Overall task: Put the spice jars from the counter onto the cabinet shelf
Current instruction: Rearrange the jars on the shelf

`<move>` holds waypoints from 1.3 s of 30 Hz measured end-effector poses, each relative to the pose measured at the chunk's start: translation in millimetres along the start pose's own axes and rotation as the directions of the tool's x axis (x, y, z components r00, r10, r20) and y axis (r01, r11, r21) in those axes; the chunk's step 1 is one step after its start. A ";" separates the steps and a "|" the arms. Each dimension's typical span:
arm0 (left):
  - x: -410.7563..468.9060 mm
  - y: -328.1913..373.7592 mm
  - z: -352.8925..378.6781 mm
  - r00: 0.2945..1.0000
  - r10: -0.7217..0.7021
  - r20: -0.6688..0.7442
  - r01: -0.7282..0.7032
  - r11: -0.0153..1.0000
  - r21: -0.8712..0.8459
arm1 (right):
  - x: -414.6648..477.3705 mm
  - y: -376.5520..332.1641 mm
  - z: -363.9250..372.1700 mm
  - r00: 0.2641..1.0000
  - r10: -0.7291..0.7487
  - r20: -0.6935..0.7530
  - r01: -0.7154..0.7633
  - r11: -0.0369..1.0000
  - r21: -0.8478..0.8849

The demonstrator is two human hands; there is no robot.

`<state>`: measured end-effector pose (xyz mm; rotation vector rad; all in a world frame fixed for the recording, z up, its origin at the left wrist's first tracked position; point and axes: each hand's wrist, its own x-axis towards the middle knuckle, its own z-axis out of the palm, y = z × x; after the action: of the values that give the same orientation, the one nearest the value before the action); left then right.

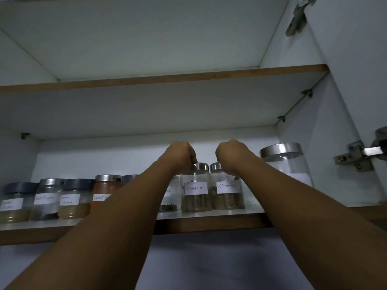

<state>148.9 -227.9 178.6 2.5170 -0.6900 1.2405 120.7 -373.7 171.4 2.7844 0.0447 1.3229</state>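
Up inside the cabinet, both arms reach to the lower shelf point(209, 221), where two jars labelled Cinnamon stand side by side, touching or nearly so. The left hand point(181, 156) is curled over the steel lid of the left cinnamon jar point(195, 190), fingers bent down onto the lid's near edge and gripping it. The right hand point(231, 156) is curled the same way over the right cinnamon jar point(228, 190), closed around its lid and shoulder. Both jars sit upright on the shelf (each about a third full of brown sticks). Left of the arms a row of labelled spice jars point(71, 199) lines the shelf front. A large empty glass canister point(287, 164) stands just right of the right hand.
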 end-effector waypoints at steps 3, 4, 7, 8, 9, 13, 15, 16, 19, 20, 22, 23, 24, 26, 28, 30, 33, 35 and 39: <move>9.6 -6.2 12.0 0.999 0.022 0.040 -0.026 0.992 0.121 | 9.6 0.8 18.9 0.997 -0.014 0.076 0.015 1.000 -0.010; 11.5 -7.6 14.5 0.997 0.034 0.065 -0.045 0.984 0.175 | 11.9 2.3 24.3 0.995 -0.021 0.098 0.021 1.000 -0.004; 16.9 -11.3 20.2 0.987 0.052 0.154 -0.098 0.945 0.311 | 17.1 5.6 33.3 0.987 -0.023 0.158 0.021 1.000 0.017; 18.3 -12.2 21.5 0.981 0.050 0.186 -0.115 0.927 0.356 | 17.8 5.4 33.3 0.981 -0.029 0.192 0.027 1.000 0.011; 19.6 -12.9 23.0 0.977 0.040 0.211 -0.124 0.908 0.400 | 17.5 4.3 33.0 0.971 -0.036 0.238 0.038 0.999 -0.002; 30.7 -18.6 35.2 0.974 -0.004 0.228 -0.111 0.866 0.487 | 15.3 2.7 36.9 0.922 -0.045 0.384 0.041 0.999 0.020; 33.0 -21.0 38.2 0.974 -0.009 0.225 -0.101 0.874 0.476 | 14.7 1.7 38.7 0.927 -0.062 0.371 0.036 0.996 0.076; 33.8 -22.7 39.2 0.973 -0.015 0.230 -0.097 0.877 0.470 | 14.1 1.2 39.1 0.929 -0.069 0.363 0.037 0.995 0.095; 33.5 -25.3 40.7 0.967 -0.033 0.253 -0.089 0.885 0.457 | 10.8 1.5 39.6 0.928 -0.091 0.361 0.061 0.994 0.096; 32.2 -24.8 40.2 0.966 -0.041 0.254 -0.080 0.891 0.447 | 10.5 3.1 40.9 0.927 -0.099 0.361 0.065 0.992 0.106; 29.4 -23.9 39.3 0.971 -0.050 0.236 -0.053 0.910 0.412 | 11.2 5.9 43.8 0.923 -0.097 0.372 0.053 0.991 0.126; 27.0 -23.5 38.8 0.973 -0.051 0.225 -0.042 0.919 0.392 | 10.8 6.2 44.9 0.918 -0.093 0.386 0.048 0.991 0.124; 23.6 -22.7 39.3 0.975 -0.053 0.215 -0.031 0.929 0.368 | 10.3 6.5 46.9 0.913 -0.085 0.399 0.039 0.992 0.121; 15.1 -18.8 39.4 0.979 -0.059 0.194 -0.004 0.952 0.308 | 9.0 5.6 49.2 0.919 -0.065 0.388 0.021 0.993 0.116; 4.6 -8.7 34.3 0.988 -0.014 0.152 -0.025 0.967 0.254 | 7.2 3.9 47.6 0.953 -0.069 0.294 0.034 0.992 0.122; -9.6 6.6 28.0 0.995 0.061 0.081 -0.077 0.972 0.223 | 4.3 2.3 44.7 0.983 -0.087 0.162 0.063 0.986 0.152; -41.5 28.2 23.1 0.989 0.135 0.060 -0.144 0.975 0.172 | -9.1 -0.8 34.7 0.994 -0.110 -0.027 0.113 0.982 0.152; -65.1 38.8 21.9 0.979 0.119 0.163 -0.134 0.988 0.082 | -22.5 -3.5 23.0 0.983 -0.135 -0.128 0.130 0.991 -0.045; -98.3 36.0 11.0 0.934 0.008 0.357 0.024 0.996 -0.085 | -63.7 -10.9 -17.9 0.922 -0.201 -0.331 0.094 0.945 -0.312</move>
<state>86.1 -233.6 94.3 2.6932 -0.7907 0.7326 66.6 -365.4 132.7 2.2233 0.0703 1.6298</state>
